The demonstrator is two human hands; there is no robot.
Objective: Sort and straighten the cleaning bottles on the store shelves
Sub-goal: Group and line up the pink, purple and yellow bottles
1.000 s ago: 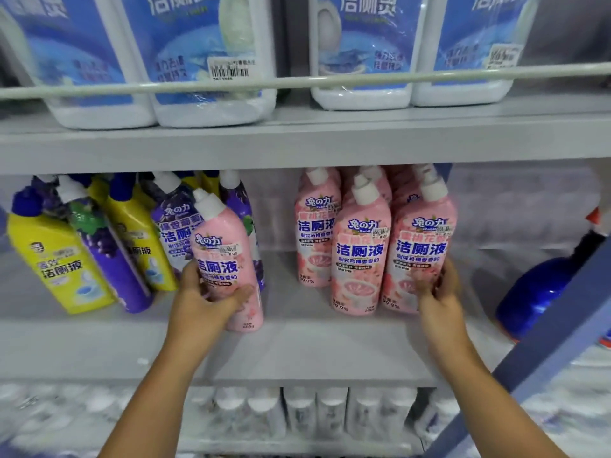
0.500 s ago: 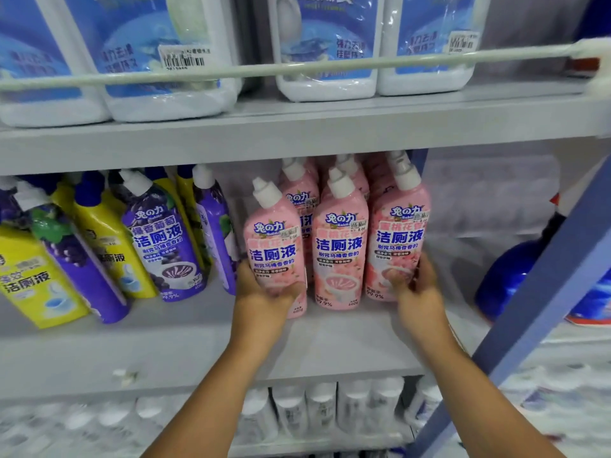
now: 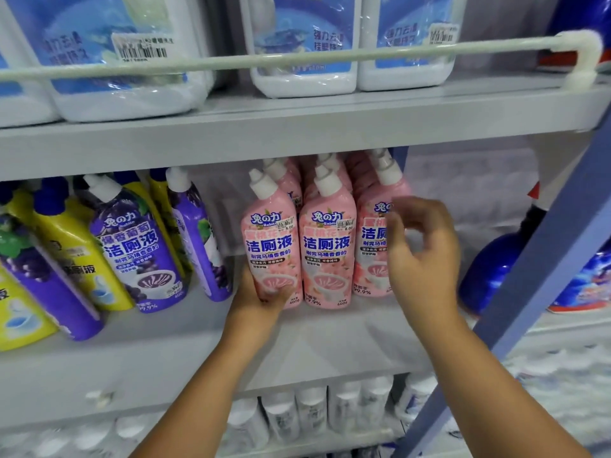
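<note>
Lower shelf: nearest us, below the working shelf [image 3: 165,365], we see a row of white bottles [image 3: 310,411], too blurred to read.
Left hand: our left hand [image 3: 261,295] is wrapped round the base of the leftmost pink bottle [image 3: 269,239], thumb across the front of the label's foot, fingers behind; the bottle stands on the shelf, touching the middle pink bottle [image 3: 327,246].
Right hand: our right hand [image 3: 426,256] hovers in front of the right pink bottle [image 3: 372,242], fingers loosely curled and blurred, holding nothing that we can see.
Step in hand, as we judge it: seating the leftmost pink bottle flush in the front row.
How to do it well: we should keep it upright, label square to the front, slide it rather than lift it, and steady the neighbours with the free hand so that the rows behind do not topple.
Pink labels: "Rabita" under a blue logo, large blue "洁厕液", "99.9%" at the foot, "600g", a price sticker reading "8.00".
Still to sort: purple bottles [image 3: 142,246] and yellow bottles [image 3: 76,256] lean untidily to the left; the purple label also reads "洁厕液".
Upper shelf: white jugs [image 3: 304,47] with blue labels behind a white rail [image 3: 231,61], with barcode stickers; the small print is unclear.
Far right: a dark blue bottle [image 3: 489,269] behind a blue post [image 3: 542,279].
</note>
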